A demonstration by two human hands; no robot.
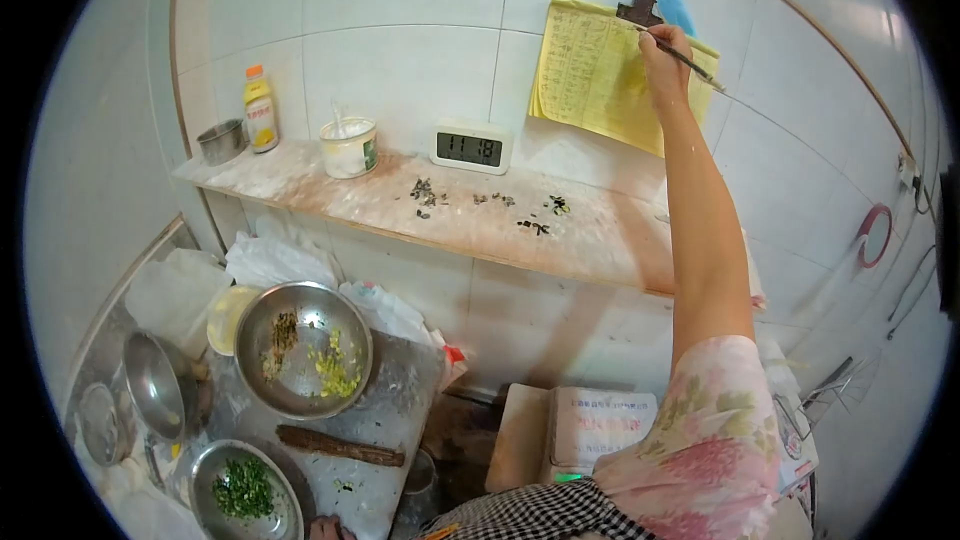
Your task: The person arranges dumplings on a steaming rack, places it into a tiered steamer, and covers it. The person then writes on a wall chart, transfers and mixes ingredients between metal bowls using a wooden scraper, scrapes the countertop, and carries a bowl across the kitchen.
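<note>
Right hand (666, 52) pinched pen (697, 70) at yellow pad (608, 80), upper right of frame, light strokes likely suiting loose-hanging sheets; left hand (326, 529), bottom edge, finger state couldn't be told.

A: Left hand (326, 529): what do we enter?
B: Cut off by the lower edge; only part shows, so we cannot tell what it holds.
A: Yellow sheets (590, 75)?
B: Handwriting too small for us to read; partly hidden behind the right hand (666, 46).
A: Pen (693, 67)?
B: Partly covered by that hand; one end perhaps meets the sheets, contact too small to tell.
A: Dark bits (421, 189) on the shelf (600, 225)?
B: Too small for us to identify.
A: Printed carton (595, 430)?
B: Partly hidden behind the floral sleeve (700, 420).
</note>
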